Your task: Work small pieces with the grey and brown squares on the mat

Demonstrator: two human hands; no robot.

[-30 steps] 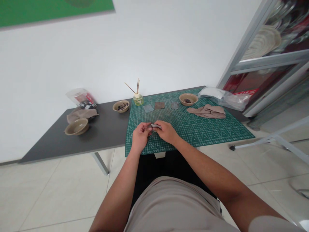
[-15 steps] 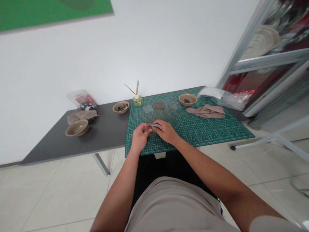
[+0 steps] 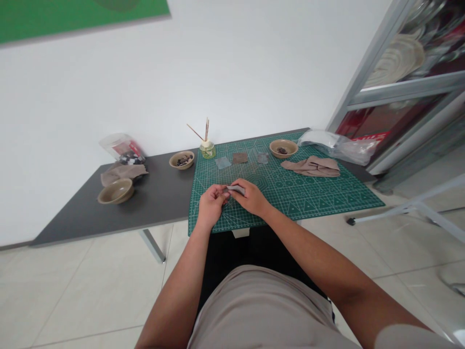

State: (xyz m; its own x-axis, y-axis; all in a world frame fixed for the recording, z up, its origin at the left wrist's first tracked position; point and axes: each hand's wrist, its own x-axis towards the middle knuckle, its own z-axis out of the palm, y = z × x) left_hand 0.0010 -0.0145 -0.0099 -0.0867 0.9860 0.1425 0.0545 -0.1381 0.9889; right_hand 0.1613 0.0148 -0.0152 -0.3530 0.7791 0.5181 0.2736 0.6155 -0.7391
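Work: I judge a step midway, since the grey piece is up between both hands, not yet set down, while three squares already lie flat beyond them; how much is left I cannot read from here.
Right hand: thumb and bent fingers grasp the grey piece, its pale face showing in the gap.
Left hand: fingers curled, tips drawn together, pinching the grey piece's left end as best I can judge; anything smaller there is hidden from me.
Mat: green and gridded, under both hands.
Cloth: crumpled, right of the right hand and farther off.
Squares: pale one, brown one and grey one, in a row just past the hands.
Bowls: one with dark bits, beyond the left hand and to its left; another with a few dark bits, beyond the right hand and to its right.
Bottle: sticks upright and leaning, straight beyond the left hand.
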